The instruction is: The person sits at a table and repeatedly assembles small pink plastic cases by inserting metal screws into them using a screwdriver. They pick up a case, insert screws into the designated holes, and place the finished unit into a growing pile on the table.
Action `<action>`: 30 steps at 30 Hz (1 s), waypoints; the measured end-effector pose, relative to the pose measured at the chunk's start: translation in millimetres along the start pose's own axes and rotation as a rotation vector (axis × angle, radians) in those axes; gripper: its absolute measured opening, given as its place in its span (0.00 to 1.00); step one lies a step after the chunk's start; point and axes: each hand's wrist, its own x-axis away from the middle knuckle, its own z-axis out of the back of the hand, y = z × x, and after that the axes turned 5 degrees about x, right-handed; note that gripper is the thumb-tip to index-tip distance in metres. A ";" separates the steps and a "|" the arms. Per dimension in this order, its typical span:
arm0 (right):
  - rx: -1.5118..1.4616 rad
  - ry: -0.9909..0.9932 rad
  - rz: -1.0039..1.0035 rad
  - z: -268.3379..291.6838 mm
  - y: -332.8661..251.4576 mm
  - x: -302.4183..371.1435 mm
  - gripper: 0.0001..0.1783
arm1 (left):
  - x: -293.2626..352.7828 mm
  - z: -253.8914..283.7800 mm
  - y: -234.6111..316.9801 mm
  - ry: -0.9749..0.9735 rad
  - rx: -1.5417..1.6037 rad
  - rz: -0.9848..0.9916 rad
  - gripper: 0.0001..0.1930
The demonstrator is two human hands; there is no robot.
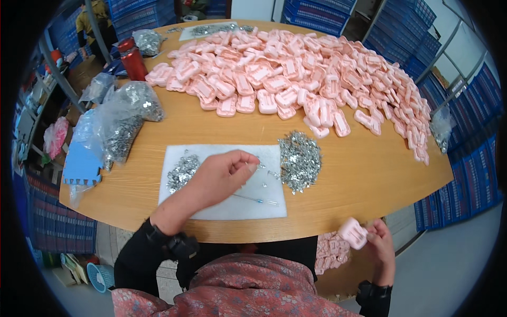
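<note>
My left hand is over the white foam sheet, its thumb and fingertips pinched together. What they hold, if anything, is too small to make out. Beside it on the sheet lie a heap of small metal pieces and a thin screwdriver with a clear-and-blue handle. Off the table's near right edge, my right hand grips a pink plastic shell by its side. Under that shell are several like ones in a box, partly hidden by the table edge.
A large heap of pink shells covers the table's far side. A second pile of metal parts touches the foam sheet's right edge. At the left are bags of metal parts, a blue foam mat and a red flask. Blue crates surround the table.
</note>
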 end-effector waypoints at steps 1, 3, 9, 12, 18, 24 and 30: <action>0.029 -0.028 -0.006 34.2 18.4 8.6 0.15 | -8.4 10.0 2.3 0.021 -0.117 0.007 0.14; 0.057 0.075 -0.101 71.5 41.8 24.3 0.13 | -27.6 29.7 -2.8 0.138 -0.252 -0.059 0.14; 0.802 0.514 -0.177 217.1 184.9 71.1 0.17 | -102.6 67.9 -19.9 0.307 -0.821 -0.228 0.11; 0.596 0.579 -0.147 155.7 140.0 48.9 0.17 | -124.5 76.0 -43.3 0.298 -1.049 -0.194 0.11; 0.630 0.554 0.265 69.5 64.0 12.4 0.16 | -137.7 77.8 -56.6 0.319 -1.155 -0.333 0.09; 0.561 0.396 0.401 -35.2 -17.0 -12.3 0.14 | -92.5 73.0 3.4 0.117 -0.655 -0.063 0.10; 0.675 0.057 0.561 -126.9 -58.2 -55.6 0.13 | -39.1 73.7 7.1 0.006 0.401 0.070 0.16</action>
